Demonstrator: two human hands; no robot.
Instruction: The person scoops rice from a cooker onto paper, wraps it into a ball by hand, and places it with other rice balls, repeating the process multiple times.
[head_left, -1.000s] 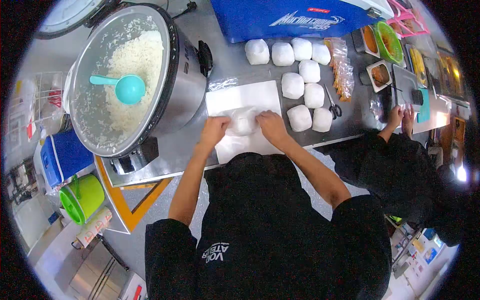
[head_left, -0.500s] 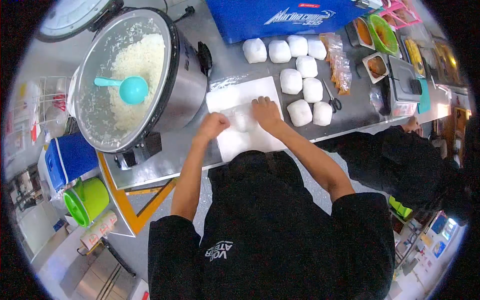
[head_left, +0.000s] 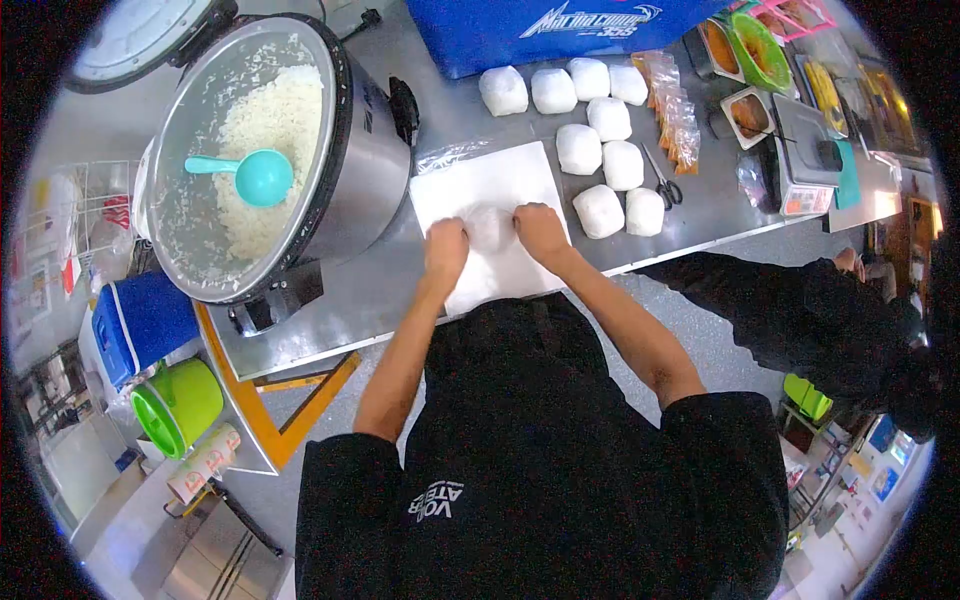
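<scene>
A rounded white lump in thin clear plastic, looking like a plastic bag of rice point(head_left: 489, 230), lies on white paper point(head_left: 492, 180) at the table's front edge. My left hand point(head_left: 446, 248) grips the left side of the bag with curled fingers. On the opposite side my right hand point(head_left: 540, 230) pinches the bag in the same way. To the right, several white wrapped bundles point(head_left: 599, 211) stand in uneven rows. Left of the paper is a large cooker point(head_left: 372, 160) full of white rice point(head_left: 270, 120), with a turquoise scoop point(head_left: 263, 178) resting on top.
Scissors point(head_left: 664, 182) and small sachets of orange-brown sauce point(head_left: 676, 115) lie beyond the bundles. A blue cool box point(head_left: 540, 40) stands at the back. Metal food containers point(head_left: 748, 116) and a scale point(head_left: 808, 170) sit farther right. A person in black point(head_left: 790, 310) stands at the right.
Both hands have closed in on the sides of the bag, the left moving right. The lump between them now looks rounder and more gathered. The view has shifted slightly.
</scene>
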